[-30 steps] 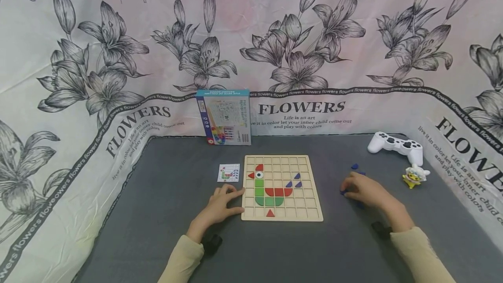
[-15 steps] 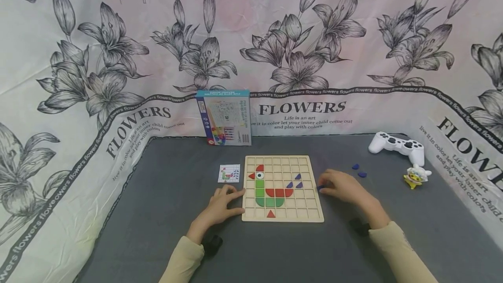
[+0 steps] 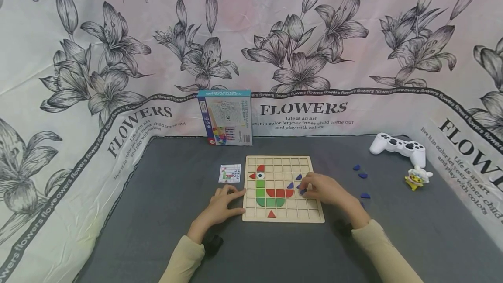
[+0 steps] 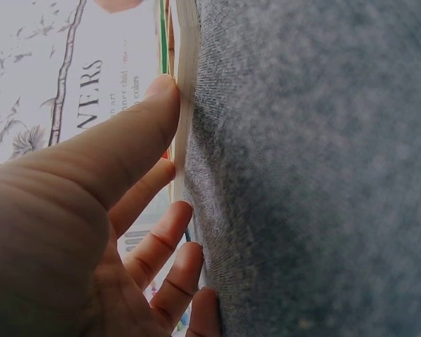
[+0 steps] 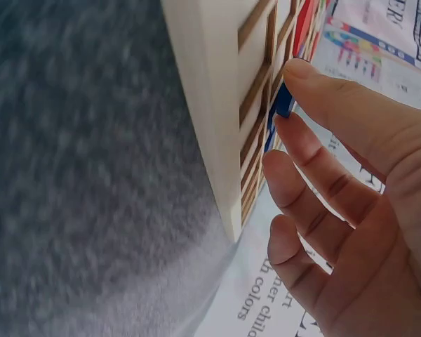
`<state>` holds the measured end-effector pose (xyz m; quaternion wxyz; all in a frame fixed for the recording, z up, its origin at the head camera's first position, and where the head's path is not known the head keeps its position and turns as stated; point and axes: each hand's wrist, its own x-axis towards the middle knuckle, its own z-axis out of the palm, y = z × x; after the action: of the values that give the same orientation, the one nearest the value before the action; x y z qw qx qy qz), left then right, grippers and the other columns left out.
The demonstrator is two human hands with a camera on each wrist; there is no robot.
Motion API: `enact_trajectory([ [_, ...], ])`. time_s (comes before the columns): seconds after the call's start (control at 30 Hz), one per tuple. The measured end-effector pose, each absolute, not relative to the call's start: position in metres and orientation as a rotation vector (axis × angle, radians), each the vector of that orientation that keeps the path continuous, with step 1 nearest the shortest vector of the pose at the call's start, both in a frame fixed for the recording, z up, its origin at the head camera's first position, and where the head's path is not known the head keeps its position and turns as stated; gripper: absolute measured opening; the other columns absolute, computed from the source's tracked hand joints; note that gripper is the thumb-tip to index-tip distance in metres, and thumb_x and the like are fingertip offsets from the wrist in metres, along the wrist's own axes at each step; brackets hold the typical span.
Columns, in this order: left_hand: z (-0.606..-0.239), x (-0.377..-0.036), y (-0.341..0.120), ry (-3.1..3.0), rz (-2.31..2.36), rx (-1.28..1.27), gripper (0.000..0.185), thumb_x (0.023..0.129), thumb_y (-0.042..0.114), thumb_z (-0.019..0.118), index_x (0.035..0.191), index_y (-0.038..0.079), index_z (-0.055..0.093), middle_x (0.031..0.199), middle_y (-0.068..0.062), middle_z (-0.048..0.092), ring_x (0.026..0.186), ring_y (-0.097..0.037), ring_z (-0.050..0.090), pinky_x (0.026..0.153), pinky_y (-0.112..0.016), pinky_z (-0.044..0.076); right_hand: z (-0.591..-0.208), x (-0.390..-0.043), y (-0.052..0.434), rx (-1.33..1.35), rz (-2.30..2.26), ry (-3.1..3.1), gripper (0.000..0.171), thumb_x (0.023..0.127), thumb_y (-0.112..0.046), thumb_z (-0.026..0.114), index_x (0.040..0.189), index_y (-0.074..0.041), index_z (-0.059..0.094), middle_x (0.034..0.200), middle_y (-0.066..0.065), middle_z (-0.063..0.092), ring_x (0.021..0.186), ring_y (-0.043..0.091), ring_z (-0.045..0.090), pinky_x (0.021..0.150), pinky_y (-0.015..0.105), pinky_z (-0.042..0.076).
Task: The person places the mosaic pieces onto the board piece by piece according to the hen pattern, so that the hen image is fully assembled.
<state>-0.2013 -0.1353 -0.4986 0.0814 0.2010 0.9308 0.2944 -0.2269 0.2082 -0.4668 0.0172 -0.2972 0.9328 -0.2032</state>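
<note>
With my right hand pinching a blue piece over the wooden grid board and left fingers spread, bracing its edge, I judge a skewed release may jam it across a divider.

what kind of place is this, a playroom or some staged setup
Probably a staged tabletop play setup: a grey cloth table walled by a FLOWERS backdrop, with a wooden puzzle board, game controller and duck toy.

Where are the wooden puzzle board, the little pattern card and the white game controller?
wooden puzzle board (image 3: 310,215): head view, bare lower right corner.
pattern card (image 3: 229,173): head view, middle of the card.
white game controller (image 3: 397,145): head view, middle of its body.
</note>
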Motion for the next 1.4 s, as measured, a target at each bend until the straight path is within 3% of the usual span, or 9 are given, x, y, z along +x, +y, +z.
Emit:
enact_trajectory([
  [0.97,-0.497,-0.202,-0.135,2.795,0.868,0.591,0.061,0.081,0.038,0.069,0.135,0.017,0.05,0.115,-0.005,0.043,0.1,-0.024,0.035,0.085,-0.048,0.031,-0.468,-0.227,0.207,-0.921,-0.596,2.852,0.013,0.079,-0.019,0.073,0.092,-0.02,0.071,0.088,-0.007,0.058,0.07,0.006,0.05,0.065,0.027,0.043],
  [1.23,-0.498,-0.202,-0.135,2.798,0.868,0.59,0.06,0.082,0.038,0.068,0.135,0.018,0.049,0.115,-0.004,0.043,0.099,-0.023,0.035,0.084,-0.046,0.031,-0.464,-0.238,0.228,-0.856,-0.543,2.97,0.012,0.084,-0.021,0.069,0.096,-0.019,0.07,0.088,-0.005,0.058,0.063,0.004,0.044,0.057,0.024,0.038],
  [1.4,-0.498,-0.201,-0.135,2.789,0.877,0.602,0.06,0.082,0.037,0.069,0.135,0.017,0.05,0.115,-0.004,0.043,0.099,-0.024,0.035,0.085,-0.047,0.031,-0.465,-0.245,0.25,-0.744,-0.525,3.03,0.016,0.081,-0.021,0.071,0.096,-0.016,0.07,0.089,-0.002,0.06,0.067,0.007,0.051,0.061,0.029,0.043],
])
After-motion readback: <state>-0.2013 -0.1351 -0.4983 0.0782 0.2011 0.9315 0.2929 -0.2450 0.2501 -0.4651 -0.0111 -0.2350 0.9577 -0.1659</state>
